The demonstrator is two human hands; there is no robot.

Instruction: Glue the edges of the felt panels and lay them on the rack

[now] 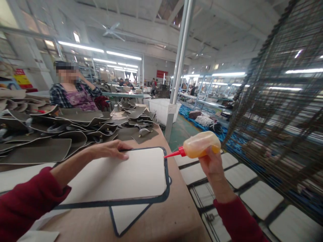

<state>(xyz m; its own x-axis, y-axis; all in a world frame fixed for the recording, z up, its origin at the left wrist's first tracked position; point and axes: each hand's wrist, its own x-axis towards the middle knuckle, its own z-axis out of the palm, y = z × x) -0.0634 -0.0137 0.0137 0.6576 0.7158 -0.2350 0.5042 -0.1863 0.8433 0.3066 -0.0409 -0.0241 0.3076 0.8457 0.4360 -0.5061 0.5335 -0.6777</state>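
My right hand (pixel 211 160) is wrapped round a squeeze bottle (pixel 202 143) of amber liquid, tipped on its side. Its red nozzle points left, with the tip at the right edge of a white panel (pixel 126 178) with a dark border. My left hand (pixel 114 150) grips the panel's far edge, thumb on the white face and the other fingers mostly hidden behind it. Beneath this panel, a corner of another dark-edged white piece (pixel 128 215) sticks out on the brown tabletop (pixel 181 215).
Grey-brown cut pieces (pixel 45 148) lie heaped on the table's left side. A person in a checked shirt (pixel 73 97) sits behind them. Several white panels (pixel 262 198) lie on a rack at the right, below a tall wire rack (pixel 277 84). A metal post (pixel 178 67) stands past the table's far edge.
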